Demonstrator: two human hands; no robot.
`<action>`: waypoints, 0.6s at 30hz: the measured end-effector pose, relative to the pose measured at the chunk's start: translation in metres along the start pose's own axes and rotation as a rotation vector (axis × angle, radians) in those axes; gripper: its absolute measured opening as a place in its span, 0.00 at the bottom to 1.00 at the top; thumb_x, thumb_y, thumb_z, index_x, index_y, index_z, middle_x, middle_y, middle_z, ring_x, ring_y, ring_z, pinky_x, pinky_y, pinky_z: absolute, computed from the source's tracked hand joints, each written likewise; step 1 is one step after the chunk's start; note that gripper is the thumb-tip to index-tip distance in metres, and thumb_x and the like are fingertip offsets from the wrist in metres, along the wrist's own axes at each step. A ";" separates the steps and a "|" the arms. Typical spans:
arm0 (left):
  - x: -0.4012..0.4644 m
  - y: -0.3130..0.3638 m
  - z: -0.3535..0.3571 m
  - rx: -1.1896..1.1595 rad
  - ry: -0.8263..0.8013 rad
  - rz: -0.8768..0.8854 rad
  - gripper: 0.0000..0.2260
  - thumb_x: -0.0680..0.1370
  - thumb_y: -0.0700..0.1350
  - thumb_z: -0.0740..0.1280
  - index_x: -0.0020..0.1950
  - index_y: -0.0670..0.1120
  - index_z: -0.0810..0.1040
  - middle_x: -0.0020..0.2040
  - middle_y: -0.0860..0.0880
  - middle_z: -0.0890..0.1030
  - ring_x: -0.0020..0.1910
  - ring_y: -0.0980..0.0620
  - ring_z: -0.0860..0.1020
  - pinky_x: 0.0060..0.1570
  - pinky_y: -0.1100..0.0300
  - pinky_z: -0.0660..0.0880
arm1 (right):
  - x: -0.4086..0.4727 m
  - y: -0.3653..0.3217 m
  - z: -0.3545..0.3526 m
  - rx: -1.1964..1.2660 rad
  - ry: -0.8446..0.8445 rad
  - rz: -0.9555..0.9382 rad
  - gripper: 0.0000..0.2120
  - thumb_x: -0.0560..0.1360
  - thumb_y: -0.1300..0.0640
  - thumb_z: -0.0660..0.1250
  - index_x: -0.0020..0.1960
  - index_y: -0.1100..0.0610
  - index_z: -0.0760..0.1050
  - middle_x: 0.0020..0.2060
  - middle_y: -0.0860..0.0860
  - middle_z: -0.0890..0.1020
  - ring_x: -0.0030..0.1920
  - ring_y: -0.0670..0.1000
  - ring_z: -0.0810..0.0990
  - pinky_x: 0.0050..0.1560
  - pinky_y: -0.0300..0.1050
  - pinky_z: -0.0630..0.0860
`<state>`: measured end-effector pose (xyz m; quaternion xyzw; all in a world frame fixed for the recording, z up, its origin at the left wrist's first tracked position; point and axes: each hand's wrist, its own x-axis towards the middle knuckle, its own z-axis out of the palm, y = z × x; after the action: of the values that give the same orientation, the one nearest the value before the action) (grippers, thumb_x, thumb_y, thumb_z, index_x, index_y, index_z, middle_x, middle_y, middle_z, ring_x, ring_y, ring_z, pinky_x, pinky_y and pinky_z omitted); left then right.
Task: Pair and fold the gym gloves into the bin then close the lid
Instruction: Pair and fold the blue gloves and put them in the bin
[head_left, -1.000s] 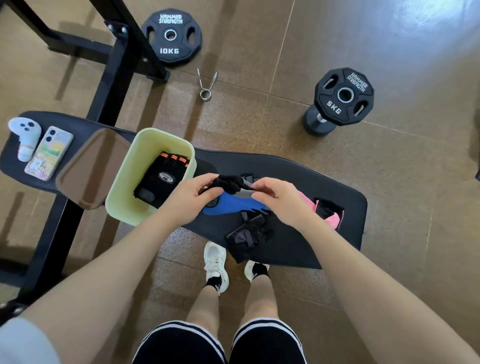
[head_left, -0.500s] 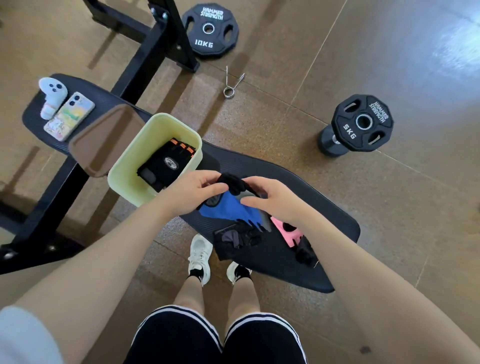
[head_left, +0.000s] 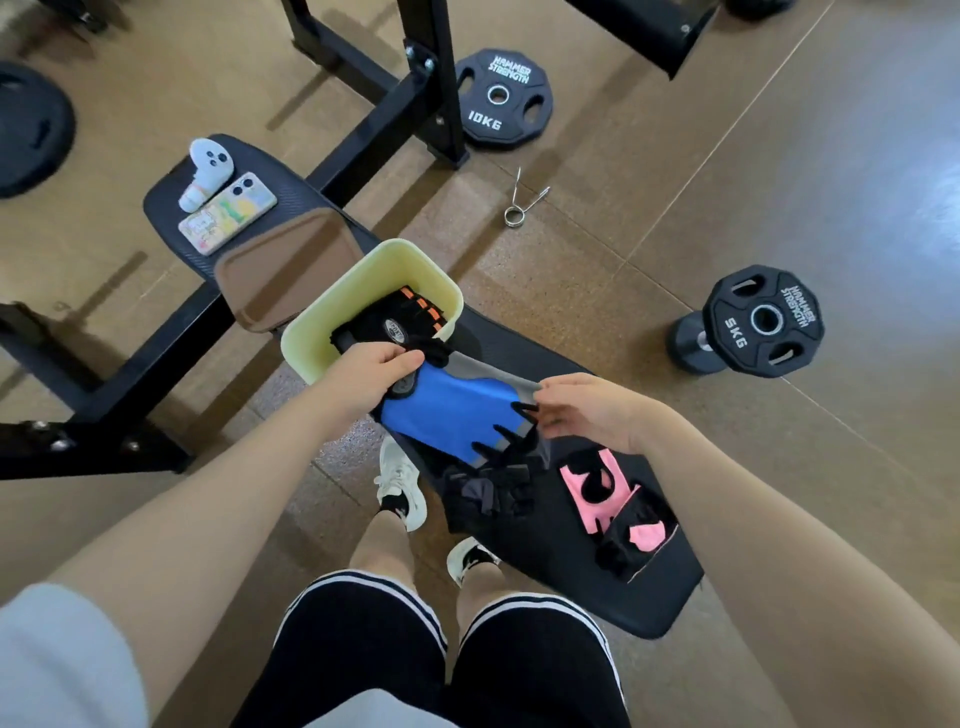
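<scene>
Gym floor, brown speckled rubber tiles, sunlit glare at far right. A black padded bench (head_left: 524, 358) runs diagonally from upper left to lower right.

On its upper-left end: a white controller (head_left: 205, 171) and a phone (head_left: 227, 213) in a patterned case, side by side. Next along, a brown lid (head_left: 285, 270) lies beside an open pale-yellow bin (head_left: 358, 280); a black glove with orange tabs (head_left: 395, 322) sits inside.

At centre, the left hand (head_left: 363, 384) has its fingers closed on the cuff end of a blue glove (head_left: 452, 410), just beside the bin. The right hand (head_left: 592, 410) pinches the glove's grey edge.

Dark gloves (head_left: 488, 493) lie below on the bench; pink-and-black gloves (head_left: 608, 499) lower right.

On the floor: 10 kg plate (head_left: 501, 98) at top, spring collar (head_left: 522, 200) near it, 5 kg plate (head_left: 763, 319) at right. Black rack frame (head_left: 363, 135) upper left.
</scene>
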<state>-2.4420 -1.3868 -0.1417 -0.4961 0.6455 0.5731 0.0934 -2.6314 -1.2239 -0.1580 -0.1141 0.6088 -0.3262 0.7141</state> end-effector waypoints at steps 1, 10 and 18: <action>0.003 -0.003 -0.007 -0.051 0.000 -0.036 0.16 0.78 0.49 0.63 0.50 0.36 0.77 0.41 0.45 0.77 0.40 0.49 0.73 0.42 0.56 0.69 | 0.006 -0.005 0.003 0.086 0.006 -0.002 0.08 0.78 0.62 0.58 0.42 0.58 0.74 0.36 0.52 0.80 0.40 0.51 0.78 0.54 0.46 0.75; 0.039 0.000 -0.063 -0.399 0.015 -0.013 0.02 0.79 0.45 0.62 0.48 0.51 0.73 0.45 0.50 0.78 0.45 0.52 0.78 0.47 0.53 0.78 | 0.072 -0.059 0.054 -0.309 0.533 -0.044 0.09 0.75 0.59 0.62 0.56 0.55 0.71 0.50 0.50 0.74 0.52 0.50 0.74 0.48 0.41 0.68; 0.049 0.026 -0.087 -0.478 -0.157 0.067 0.08 0.81 0.49 0.55 0.54 0.51 0.73 0.52 0.50 0.80 0.48 0.50 0.81 0.54 0.55 0.77 | 0.091 -0.099 0.116 -0.024 0.282 -0.454 0.09 0.76 0.54 0.63 0.54 0.44 0.72 0.52 0.46 0.79 0.53 0.42 0.78 0.57 0.42 0.75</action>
<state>-2.4466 -1.4894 -0.1306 -0.4362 0.4986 0.7491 0.0041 -2.5504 -1.3817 -0.1482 -0.2098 0.6650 -0.4835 0.5292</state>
